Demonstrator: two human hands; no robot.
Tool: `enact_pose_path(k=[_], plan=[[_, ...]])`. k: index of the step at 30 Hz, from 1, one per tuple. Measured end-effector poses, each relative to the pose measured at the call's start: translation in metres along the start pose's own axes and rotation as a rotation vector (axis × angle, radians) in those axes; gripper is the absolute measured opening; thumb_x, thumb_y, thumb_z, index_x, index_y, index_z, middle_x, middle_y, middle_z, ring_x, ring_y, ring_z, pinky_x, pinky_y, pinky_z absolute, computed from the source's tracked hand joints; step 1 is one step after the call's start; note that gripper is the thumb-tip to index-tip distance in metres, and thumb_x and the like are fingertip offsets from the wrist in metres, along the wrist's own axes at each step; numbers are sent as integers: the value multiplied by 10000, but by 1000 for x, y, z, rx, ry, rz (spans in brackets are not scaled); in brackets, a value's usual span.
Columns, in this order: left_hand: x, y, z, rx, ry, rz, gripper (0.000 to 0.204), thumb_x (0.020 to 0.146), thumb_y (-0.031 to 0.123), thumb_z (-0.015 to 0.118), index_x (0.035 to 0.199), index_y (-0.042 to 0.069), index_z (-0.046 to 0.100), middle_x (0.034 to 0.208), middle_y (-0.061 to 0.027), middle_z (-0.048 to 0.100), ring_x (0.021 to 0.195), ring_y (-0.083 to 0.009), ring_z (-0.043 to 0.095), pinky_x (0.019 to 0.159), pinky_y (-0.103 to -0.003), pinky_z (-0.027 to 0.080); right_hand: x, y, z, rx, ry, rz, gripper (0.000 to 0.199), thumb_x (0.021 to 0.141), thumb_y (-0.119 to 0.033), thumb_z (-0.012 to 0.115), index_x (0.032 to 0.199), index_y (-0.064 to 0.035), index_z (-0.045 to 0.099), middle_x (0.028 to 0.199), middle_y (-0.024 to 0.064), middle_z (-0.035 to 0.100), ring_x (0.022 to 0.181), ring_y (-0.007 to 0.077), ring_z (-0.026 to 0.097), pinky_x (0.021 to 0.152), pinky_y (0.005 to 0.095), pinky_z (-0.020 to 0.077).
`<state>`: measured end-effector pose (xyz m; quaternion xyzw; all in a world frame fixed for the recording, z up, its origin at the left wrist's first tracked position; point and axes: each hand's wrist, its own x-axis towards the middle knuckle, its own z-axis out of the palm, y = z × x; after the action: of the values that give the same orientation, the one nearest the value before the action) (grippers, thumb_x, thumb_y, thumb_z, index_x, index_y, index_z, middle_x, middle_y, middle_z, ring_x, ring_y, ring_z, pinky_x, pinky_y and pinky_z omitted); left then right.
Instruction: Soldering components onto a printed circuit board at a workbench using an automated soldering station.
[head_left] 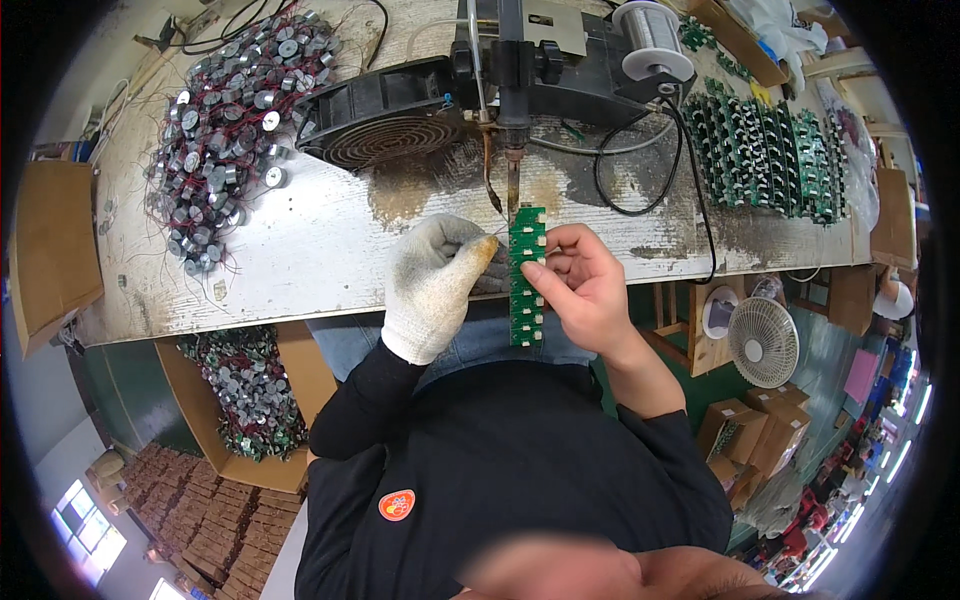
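A narrow green circuit board strip (527,280) stands upright between my hands at the near edge of the worn workbench (320,250). My left hand (435,280), in a white knit glove, presses its left side near the top. My bare right hand (580,285) grips its right edge with fingers and thumb. The strip's top end sits right under the tip of a fixed soldering iron (512,150), with a thin solder wire (489,180) curving down beside it.
A black fan housing (380,125) and the solder machine stand behind the iron, with a solder spool (650,40). Small round wired parts (225,120) pile at the left. Stacked green boards (770,155) fill the right. A cardboard box (250,400) of parts and a white fan (762,340) sit below.
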<state>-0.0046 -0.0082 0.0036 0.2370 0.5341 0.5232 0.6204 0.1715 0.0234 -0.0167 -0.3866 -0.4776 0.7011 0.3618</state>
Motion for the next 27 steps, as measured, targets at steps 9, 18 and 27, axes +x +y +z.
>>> enact_pose_path(k=[9, 18, 27], plan=[[-4, 0, 1, 15, -2, 43, 145, 903, 75, 598, 943, -58, 555, 854, -118, 645, 752, -148, 643, 698, -270, 538, -2, 0, 1, 19, -11, -2, 189, 882, 4, 610, 1024, -5, 485, 837, 4, 598, 654, 1, 516, 540, 158, 389], [-3, -6, -2, 59, 7, 27, 142, 903, 72, 594, 936, -58, 548, 849, -127, 645, 743, -157, 651, 667, -268, 544, -6, 4, 0, 15, -10, 21, 187, 881, 3, 613, 1020, -5, 488, 859, 5, 597, 678, 8, 524, 559, 163, 402], [-1, -2, 1, 3, 5, 17, 172, 908, 95, 586, 956, -62, 533, 852, -136, 650, 719, -163, 648, 657, -268, 540, -9, 4, 1, 14, -13, 7, 191, 879, 9, 612, 1023, 0, 486, 893, 16, 593, 713, 21, 546, 572, 170, 424]])
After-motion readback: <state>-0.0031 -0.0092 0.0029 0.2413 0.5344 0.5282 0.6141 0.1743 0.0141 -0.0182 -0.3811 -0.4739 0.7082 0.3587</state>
